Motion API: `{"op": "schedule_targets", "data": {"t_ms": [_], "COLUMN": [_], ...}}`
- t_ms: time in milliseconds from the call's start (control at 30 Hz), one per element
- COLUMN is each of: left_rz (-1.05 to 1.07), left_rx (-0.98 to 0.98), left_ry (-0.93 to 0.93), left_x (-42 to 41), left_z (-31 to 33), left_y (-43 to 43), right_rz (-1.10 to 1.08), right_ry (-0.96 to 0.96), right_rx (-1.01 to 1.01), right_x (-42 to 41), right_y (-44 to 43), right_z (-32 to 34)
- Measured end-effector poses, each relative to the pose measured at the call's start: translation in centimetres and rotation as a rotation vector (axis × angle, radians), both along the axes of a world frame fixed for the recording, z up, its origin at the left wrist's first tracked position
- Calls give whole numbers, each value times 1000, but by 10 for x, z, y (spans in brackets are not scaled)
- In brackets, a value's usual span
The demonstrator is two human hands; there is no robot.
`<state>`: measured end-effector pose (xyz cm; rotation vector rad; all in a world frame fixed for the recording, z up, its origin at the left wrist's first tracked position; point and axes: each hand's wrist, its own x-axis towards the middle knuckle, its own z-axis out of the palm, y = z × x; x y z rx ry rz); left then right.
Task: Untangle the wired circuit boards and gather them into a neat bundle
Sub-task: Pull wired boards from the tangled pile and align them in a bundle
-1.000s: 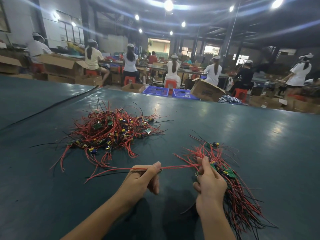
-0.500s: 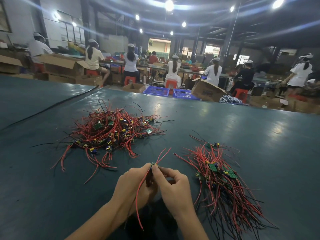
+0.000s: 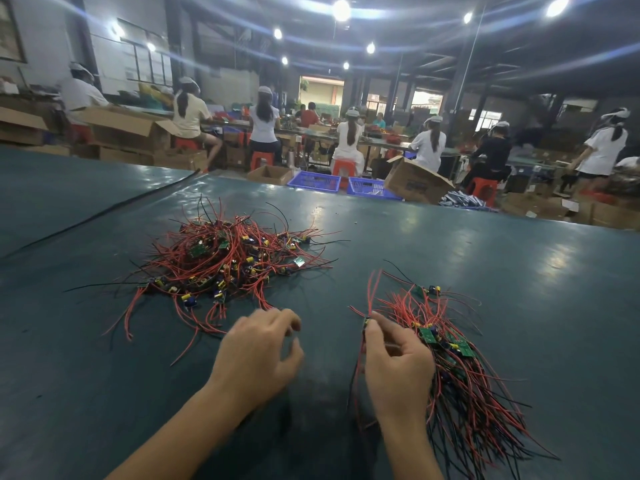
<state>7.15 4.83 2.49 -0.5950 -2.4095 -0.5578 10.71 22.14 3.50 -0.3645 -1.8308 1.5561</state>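
A dark green surface (image 3: 502, 271) carries two heaps of small boards with red and black wires. The tangled pile (image 3: 225, 261) lies left of centre, farther from the person, its wires crossing every way and loose red ends straggling out toward the near side. The bundle (image 3: 464, 375) lies on the right, its boards gathered near the top and its wires running mostly one way, fanning down toward the near right. The right hand (image 3: 394, 365) is held just beside the left edge of this bundle, with thumb and forefinger pinching one wired board (image 3: 366, 322). That board's red wires rise above the fingertips, and more red and black wires hang down along the inner side of the wrist. Whether the board touches the bundle cannot be told. The left hand (image 3: 258, 348) is near the closest red ends of the tangled pile, its fingers loosely curled and blurred, grasping nothing. The two hands are apart. A black cord (image 3: 104, 211) runs slantwise across the far left of the surface. Beyond the far edge, a tilted cardboard box (image 3: 415, 181) and two blue baskets (image 3: 304, 183) stand on the floor. Farther back, workers (image 3: 265, 126) in light caps sit on red stools (image 3: 259, 159) with their backs turned, under bright ceiling lights (image 3: 341, 10).
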Motion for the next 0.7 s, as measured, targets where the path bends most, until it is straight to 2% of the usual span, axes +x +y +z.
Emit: {"op": "schedule_targets", "data": {"t_ms": [100,200,300,400,533,600,700], "left_rz": [232,426,525,559,547,527,430], "left_rx": [-40,-114,-188,-269,-197,-126,-33], "left_ry": [-84,-292,-442,-453,-398,-377,-377], "left_x": [-17,-32,-42,-44,-45,-44,-41], "left_z": [-3,-12,-18,-21,-18,-15,-15], "left_y": [-20,-43,-57,-62,-61,-61,-56], "right_rz": [-158,-157,-87,3,243,353,455], "right_ry": [-21,-285,-546,-510,-264,-285,-384], "right_rx": [313,552,713,685,298,214,242], "right_x": [4,5,7,7,1,0,0], "right_y": [14,22,24,21,3,-6,-12], "right_z": [2,-5,-8,-7,-6,-10,-17]}}
